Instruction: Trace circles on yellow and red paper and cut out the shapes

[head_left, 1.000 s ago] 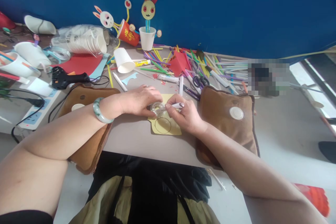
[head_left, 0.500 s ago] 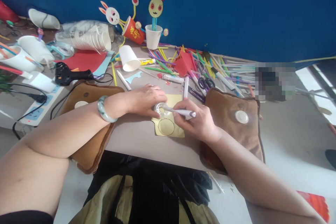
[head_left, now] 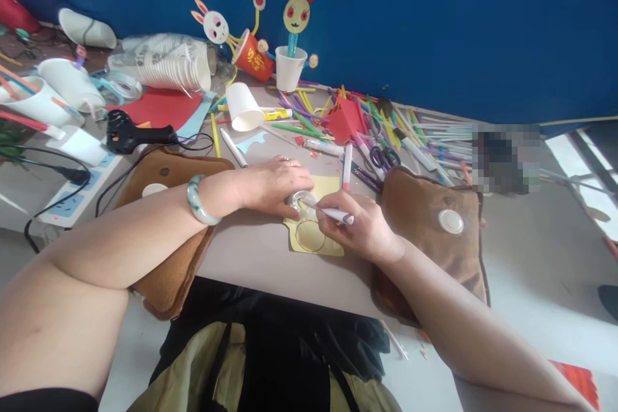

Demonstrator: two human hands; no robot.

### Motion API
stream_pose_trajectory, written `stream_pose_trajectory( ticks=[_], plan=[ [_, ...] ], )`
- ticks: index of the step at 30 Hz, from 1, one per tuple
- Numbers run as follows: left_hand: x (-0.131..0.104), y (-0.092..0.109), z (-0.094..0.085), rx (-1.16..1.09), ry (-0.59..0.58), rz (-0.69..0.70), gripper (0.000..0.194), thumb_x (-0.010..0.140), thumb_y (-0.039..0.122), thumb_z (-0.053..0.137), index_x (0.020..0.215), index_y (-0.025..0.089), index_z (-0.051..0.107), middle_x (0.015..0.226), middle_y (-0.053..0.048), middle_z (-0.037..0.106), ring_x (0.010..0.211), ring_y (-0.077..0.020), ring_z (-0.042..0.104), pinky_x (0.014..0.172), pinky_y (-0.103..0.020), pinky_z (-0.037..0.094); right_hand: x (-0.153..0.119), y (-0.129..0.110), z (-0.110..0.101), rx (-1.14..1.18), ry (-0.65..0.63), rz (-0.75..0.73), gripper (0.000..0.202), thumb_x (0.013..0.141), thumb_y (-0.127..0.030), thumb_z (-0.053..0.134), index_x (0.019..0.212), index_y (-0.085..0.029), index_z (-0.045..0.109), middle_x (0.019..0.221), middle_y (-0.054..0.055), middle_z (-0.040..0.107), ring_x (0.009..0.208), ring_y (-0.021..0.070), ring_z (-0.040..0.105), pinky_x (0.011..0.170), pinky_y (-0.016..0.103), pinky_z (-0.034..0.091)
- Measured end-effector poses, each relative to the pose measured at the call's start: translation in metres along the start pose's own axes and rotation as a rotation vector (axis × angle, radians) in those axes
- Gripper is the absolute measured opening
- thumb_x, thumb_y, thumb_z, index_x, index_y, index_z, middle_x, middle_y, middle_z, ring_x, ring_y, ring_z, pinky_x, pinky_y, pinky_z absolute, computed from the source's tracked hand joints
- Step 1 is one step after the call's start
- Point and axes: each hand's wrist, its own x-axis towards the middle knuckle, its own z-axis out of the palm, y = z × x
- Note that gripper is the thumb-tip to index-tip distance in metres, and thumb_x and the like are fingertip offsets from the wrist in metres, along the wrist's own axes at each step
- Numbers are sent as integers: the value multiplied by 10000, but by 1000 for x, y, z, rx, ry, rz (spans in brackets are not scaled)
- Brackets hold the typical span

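Observation:
A piece of yellow paper (head_left: 334, 246) lies on the table in front of me, with a dark circle drawn on its lower part. On its upper part sits a small clear ring (head_left: 294, 197), which looks like a roll of clear tape. My left hand (head_left: 270, 185), with a bangle on the wrist, grips the ring's left side between thumb and fingers and presses it down. My right hand (head_left: 363, 224) is closed round a white marker pen (head_left: 338, 214), tilted with its tip at the inside of the ring. The tip itself is hard to make out.
Brown plush hot-water bags (head_left: 420, 225) lie under or beside both forearms. A black glue gun (head_left: 140, 133), a white paper cup (head_left: 244, 107), scissors (head_left: 385, 158), red paper (head_left: 344, 120) and many coloured sticks crowd the back. Two rabbit-faced cup figures (head_left: 290, 71) stand by the blue wall.
The pen's back end has swung slightly left and down as my right hand turned round the ring. My left hand keeps its hold. The whole view has shifted slightly.

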Motion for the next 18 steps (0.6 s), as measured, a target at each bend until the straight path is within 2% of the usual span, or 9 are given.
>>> stream_pose_trajectory(
  ticks=[13,18],
  plan=[
    [0,-1,1,-25,23,14,240,831,387,690,926,187,597,967,-72,652,990,-267,579,885,-372,404,2,1,2,18,-60,10,45,927,-200,554,921,-222,593,711,9,664,566,136,559,566,259,447],
    [1,1,-1,-10,-5,2,246,837,380,699,930,179,592,986,-74,652,1003,-265,576,896,-369,404,4,0,2,-72,-64,-41,52,919,-173,548,902,-219,566,690,9,658,582,146,549,589,263,437]
  ],
)
